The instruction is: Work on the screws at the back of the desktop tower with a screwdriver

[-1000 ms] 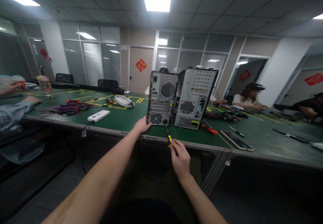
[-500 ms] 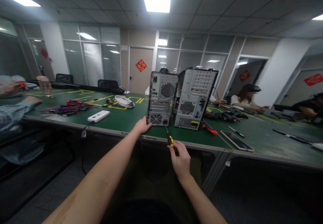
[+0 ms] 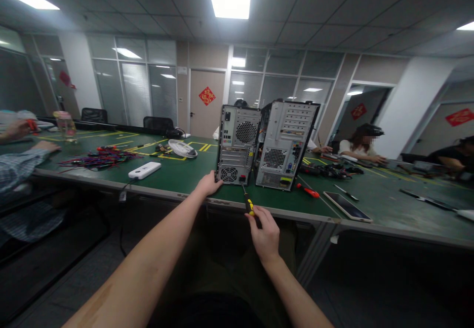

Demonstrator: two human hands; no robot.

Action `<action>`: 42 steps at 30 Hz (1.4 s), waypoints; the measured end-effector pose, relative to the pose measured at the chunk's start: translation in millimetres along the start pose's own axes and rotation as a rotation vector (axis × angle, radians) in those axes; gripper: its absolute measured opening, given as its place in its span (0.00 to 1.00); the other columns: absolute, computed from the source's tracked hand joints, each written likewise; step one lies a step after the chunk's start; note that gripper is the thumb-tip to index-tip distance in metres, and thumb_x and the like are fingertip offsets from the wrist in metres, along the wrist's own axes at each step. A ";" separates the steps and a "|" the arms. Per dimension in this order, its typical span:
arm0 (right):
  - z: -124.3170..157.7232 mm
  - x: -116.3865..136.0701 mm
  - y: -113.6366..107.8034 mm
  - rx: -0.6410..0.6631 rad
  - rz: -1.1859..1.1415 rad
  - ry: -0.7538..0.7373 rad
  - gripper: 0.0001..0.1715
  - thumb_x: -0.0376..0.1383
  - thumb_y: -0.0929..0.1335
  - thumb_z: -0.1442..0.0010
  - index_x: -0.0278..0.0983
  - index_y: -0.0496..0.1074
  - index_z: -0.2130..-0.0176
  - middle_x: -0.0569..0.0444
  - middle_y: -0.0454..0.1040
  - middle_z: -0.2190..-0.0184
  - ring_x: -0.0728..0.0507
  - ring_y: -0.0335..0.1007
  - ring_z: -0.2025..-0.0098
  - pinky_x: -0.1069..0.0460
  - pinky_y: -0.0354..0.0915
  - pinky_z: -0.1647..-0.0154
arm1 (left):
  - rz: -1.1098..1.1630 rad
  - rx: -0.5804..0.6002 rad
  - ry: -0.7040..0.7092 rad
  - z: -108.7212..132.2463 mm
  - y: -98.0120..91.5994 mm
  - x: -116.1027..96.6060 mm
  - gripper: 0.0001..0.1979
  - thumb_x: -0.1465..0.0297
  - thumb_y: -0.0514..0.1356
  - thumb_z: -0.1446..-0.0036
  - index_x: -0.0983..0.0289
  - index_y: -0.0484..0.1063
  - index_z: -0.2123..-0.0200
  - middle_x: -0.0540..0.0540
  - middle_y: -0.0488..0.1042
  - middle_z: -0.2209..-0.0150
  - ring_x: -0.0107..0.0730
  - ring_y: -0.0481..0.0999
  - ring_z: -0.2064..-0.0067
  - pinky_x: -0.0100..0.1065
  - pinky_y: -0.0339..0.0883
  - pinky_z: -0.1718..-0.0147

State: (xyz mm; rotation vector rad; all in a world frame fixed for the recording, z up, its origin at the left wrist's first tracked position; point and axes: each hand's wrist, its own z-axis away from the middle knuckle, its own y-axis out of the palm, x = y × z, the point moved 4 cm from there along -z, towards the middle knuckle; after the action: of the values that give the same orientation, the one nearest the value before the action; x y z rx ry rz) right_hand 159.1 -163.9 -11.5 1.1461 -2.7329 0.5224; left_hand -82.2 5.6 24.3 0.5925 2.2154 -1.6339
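A computer tower (image 3: 240,145) stands upright on the green table, its rear panel with vents, ports and slots facing me. My left hand (image 3: 209,184) grips the lower left edge of this case, some fingers hidden behind its side. In my right hand (image 3: 264,232) is a black-and-yellow screwdriver (image 3: 248,202), the fingers closed round the handle's end. Its shaft points up to the bottom edge of the rear panel, near the power socket; whether the tip sits in a screw is too small to tell. A second computer tower (image 3: 276,158) stands close on the right.
Right of the towers lie a red screwdriver (image 3: 308,190), a phone (image 3: 347,205) and a thin pen-like tool (image 3: 347,192). Bundled cables (image 3: 103,158), a white power bank-like box (image 3: 144,170) and a round white object (image 3: 182,148) lie left. Co-workers sit at both sides.
The yellow marks on the screwdriver's handle look slightly turned. Both hands and the towers stay in place.
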 end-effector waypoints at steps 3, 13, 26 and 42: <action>-0.5 -0.8 -0.9 -0.008 -0.018 0.013 0.12 0.36 0.68 0.32 0.39 0.79 0.50 0.46 0.80 0.55 0.40 0.78 0.53 0.43 0.76 0.49 | 0.001 -0.003 0.000 -0.3 0.3 0.5 0.27 0.54 0.59 0.38 0.63 0.63 0.41 0.66 0.77 0.44 0.50 0.77 0.43 0.40 0.69 0.49; 1.1 -1.3 1.3 0.029 0.040 -0.032 0.11 0.37 0.70 0.33 0.38 0.78 0.52 0.46 0.81 0.55 0.40 0.79 0.54 0.44 0.74 0.50 | -0.020 -0.011 0.014 -0.2 0.9 0.6 0.27 0.55 0.59 0.37 0.64 0.63 0.42 0.68 0.76 0.44 0.50 0.77 0.43 0.39 0.68 0.48; 1.4 1.2 1.7 0.038 -0.016 -0.027 0.16 0.33 0.66 0.31 0.40 0.77 0.47 0.46 0.79 0.49 0.41 0.78 0.48 0.45 0.74 0.44 | -0.014 -0.018 0.017 -1.8 2.5 2.3 0.26 0.54 0.59 0.37 0.63 0.64 0.43 0.67 0.77 0.45 0.50 0.77 0.44 0.39 0.69 0.49; -1.2 1.8 -1.0 0.042 0.008 0.001 0.16 0.34 0.66 0.30 0.40 0.77 0.46 0.46 0.79 0.49 0.41 0.79 0.49 0.46 0.75 0.46 | -0.007 -0.006 0.001 0.1 0.6 0.0 0.27 0.55 0.59 0.37 0.64 0.63 0.42 0.67 0.76 0.44 0.50 0.77 0.43 0.39 0.69 0.49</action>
State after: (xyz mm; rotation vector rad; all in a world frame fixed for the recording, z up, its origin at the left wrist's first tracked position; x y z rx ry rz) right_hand 158.5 -165.4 -9.6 1.1442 -2.7395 0.5839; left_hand -81.9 5.6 23.7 0.5845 2.2245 -1.6301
